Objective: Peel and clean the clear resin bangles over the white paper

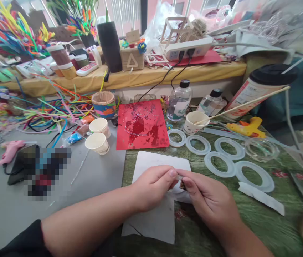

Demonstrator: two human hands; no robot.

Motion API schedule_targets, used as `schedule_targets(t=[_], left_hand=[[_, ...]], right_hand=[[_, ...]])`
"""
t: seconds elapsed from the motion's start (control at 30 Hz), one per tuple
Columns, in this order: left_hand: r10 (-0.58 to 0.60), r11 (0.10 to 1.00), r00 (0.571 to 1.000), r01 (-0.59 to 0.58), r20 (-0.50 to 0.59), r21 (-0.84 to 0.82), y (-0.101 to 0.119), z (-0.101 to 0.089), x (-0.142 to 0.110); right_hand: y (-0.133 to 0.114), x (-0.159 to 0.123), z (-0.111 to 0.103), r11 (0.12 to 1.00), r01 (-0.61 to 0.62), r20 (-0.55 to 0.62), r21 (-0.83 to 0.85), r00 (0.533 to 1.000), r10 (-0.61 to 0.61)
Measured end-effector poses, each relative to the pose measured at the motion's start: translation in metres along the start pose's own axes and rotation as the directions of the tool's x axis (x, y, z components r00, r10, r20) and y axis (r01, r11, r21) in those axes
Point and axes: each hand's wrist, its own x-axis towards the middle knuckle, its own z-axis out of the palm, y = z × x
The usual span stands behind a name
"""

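The left hand [153, 187] and the right hand [205, 201] meet over a white card [158, 221], both drawn into tight pinches, with the thumbs and fingertips closing on a small dark square [183, 185] and a pale strip [178, 177] at its edge (the fingers hide most of it, so its material can't be told). The square sits between the two hands, above the card. It looks thin and very light, probably more flimsy than stiff, so the edges seem the place to hold it, with fingertips only; a hard squeeze might crease it.

To the right, on the green floral counter [277, 228], lie five frosted white rings [219, 164], a clear ring [261, 150] and a loose white paper strip [261, 198]. Straight ahead are a red card [142, 125] smeared with dried glue, a paper cup [194, 123] holding a wooden stick [242, 105], two clear plastic bottles [179, 101] and a yellow glue gun [247, 127]. Further left, on a grey surface [12, 217], are two more paper cups [98, 137], a pink glue gun [11, 150] and a bright tangle of pipe cleaners [52, 110] — plenty of craft clutter, all of it out of reach of the pinch.
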Motion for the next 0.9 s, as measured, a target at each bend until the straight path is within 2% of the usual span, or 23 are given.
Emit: schedule_targets(t=[0.13, 0.23, 0.33, 0.4, 0.5, 0.6, 0.7, 0.8, 0.9], left_hand=[[-0.022, 0.994, 0.993, 0.01, -0.117, -0.11, -0.009, -0.006, 0.002], [-0.018, 0.984, 0.988, -0.01, -0.155, -0.181, -0.015, -0.01, 0.005], [-0.013, 0.975, 0.985, -0.026, -0.173, -0.222, -0.017, -0.011, 0.007], [-0.009, 0.971, 0.984, -0.034, -0.178, -0.236, -0.016, -0.011, 0.008], [-0.019, 0.974, 0.978, -0.03, -0.208, -0.226, -0.017, -0.012, 0.007], [-0.045, 0.984, 0.972, 0.003, -0.232, -0.176, -0.018, -0.013, 0.006], [-0.004, 0.998, 0.987, -0.007, -0.16, -0.07, -0.015, -0.012, 0.005], [0.06, 0.993, 0.997, -0.054, -0.052, 0.108, -0.008, -0.01, 0.003], [0.072, 0.973, 0.994, -0.089, 0.086, 0.211, -0.002, -0.01, 0.002]], right_hand=[[-0.002, -0.001, 0.001, 0.991, -0.118, 0.014, 0.065, 0.993, 0.118], [-0.001, -0.002, 0.003, 0.959, -0.216, -0.062, 0.185, 0.971, 0.23], [0.003, -0.003, 0.006, 0.938, -0.231, -0.128, 0.257, 0.954, 0.27], [0.005, -0.003, 0.009, 0.913, -0.244, -0.125, 0.328, 0.946, 0.298], [0.006, -0.004, 0.013, 0.834, -0.291, -0.072, 0.468, 0.928, 0.364], [0.004, -0.003, 0.017, 0.714, -0.36, -0.003, 0.601, 0.892, 0.452], [0.0, 0.001, 0.017, 0.657, -0.389, 0.072, 0.645, 0.888, 0.455], [-0.003, 0.006, 0.015, 0.707, -0.379, 0.089, 0.597, 0.907, 0.411], [-0.003, 0.009, 0.014, 0.732, -0.405, 0.093, 0.549, 0.899, 0.427]])
